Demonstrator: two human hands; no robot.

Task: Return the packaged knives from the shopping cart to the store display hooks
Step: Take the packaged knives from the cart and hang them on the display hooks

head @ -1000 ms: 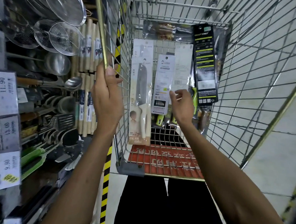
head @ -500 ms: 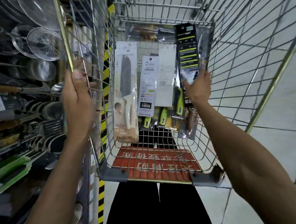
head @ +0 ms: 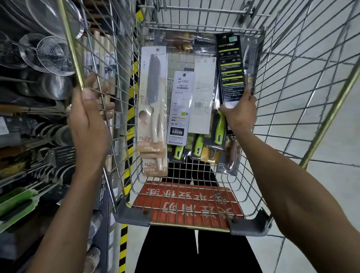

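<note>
From the head view, the left hand grips the brass top rail of the shopping cart, fingers curled round it and through the wire side. The right hand reaches into the basket, fingers clamped on the lower end of a black knife pack with yellow print, held upright against the cart's right wall. Other packaged knives lie in the basket beside it: a white-handled knife pack and several green-handled packs. Wire strainers hang on the display at left.
</note>
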